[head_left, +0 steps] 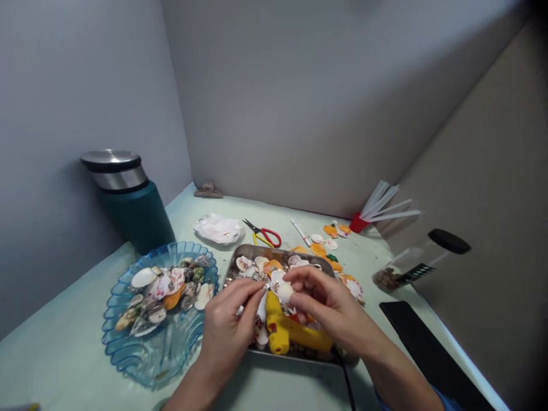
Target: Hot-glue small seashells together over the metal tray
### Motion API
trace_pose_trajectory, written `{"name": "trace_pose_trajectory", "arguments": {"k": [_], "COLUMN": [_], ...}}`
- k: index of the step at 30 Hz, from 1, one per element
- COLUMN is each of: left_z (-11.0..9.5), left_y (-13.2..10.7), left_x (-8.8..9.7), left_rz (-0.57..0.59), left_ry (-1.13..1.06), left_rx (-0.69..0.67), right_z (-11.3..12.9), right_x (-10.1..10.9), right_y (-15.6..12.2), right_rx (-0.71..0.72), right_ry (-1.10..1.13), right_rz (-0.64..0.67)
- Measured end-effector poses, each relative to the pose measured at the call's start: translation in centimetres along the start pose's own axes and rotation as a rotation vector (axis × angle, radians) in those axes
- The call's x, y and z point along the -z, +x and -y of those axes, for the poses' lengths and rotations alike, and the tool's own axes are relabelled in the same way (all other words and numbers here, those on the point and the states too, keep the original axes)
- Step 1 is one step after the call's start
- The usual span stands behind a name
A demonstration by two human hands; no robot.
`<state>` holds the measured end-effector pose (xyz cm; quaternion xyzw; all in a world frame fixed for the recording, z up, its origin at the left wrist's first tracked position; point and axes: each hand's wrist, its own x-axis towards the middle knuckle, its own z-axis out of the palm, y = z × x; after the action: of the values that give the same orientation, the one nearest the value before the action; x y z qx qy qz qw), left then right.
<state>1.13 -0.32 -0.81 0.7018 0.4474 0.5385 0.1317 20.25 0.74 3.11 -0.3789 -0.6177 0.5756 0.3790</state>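
My right hand (327,308) is closed around a small white shell (285,292), held just above a metal tray (240,256) filled with several shells. My left hand (226,325) is pinched, its fingertips close to the shell and to something tiny I cannot make out. A yellow glue gun (282,331) lies in the tray under both hands, and its black cord runs toward me.
A blue glass dish (145,354) of shells sits at the left, with a teal flask (128,200) behind it. Red-handled scissors (264,234), a white plastic bag (218,228), loose orange shells (319,249), a clear jar (422,262) and a black phone (415,337) are on the table.
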Motion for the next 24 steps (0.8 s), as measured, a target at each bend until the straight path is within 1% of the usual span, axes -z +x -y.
{"name": "trace_pose_trajectory", "arguments": {"k": [4,6,11,15,19,24], "left_z": [-0.04,-0.04,0.07,-0.05,-0.3,-0.61], "left_y": [0.01,-0.01,-0.16,-0.09,0.0,-0.01], "left_x": [-0.09,-0.09,-0.04,-0.05,-0.02,0.09], "left_rz": [0.02,0.026,0.042,0.051,0.042,0.031], "left_ry": [0.023,0.018,0.018,0.002,-0.003,-0.011], "left_rx": [-0.059,-0.072,-0.066,-0.101,-0.129,-0.135], "right_z": [0.11,0.08,-0.59,-0.88,-0.63,-0.12], "right_x": [-0.23,-0.34,-0.49,-0.43,-0.43,-0.44], "right_y": [0.21,0.3,0.49,0.54,0.56,0.54], "right_rx": [0.037,0.049,0.058,0.039,0.003,-0.025], "right_ry": [-0.119,-0.149,-0.102,-0.077,-0.081,-0.056], "right_rz": [0.01,-0.015,-0.044,-0.052,-0.062,-0.042]}}
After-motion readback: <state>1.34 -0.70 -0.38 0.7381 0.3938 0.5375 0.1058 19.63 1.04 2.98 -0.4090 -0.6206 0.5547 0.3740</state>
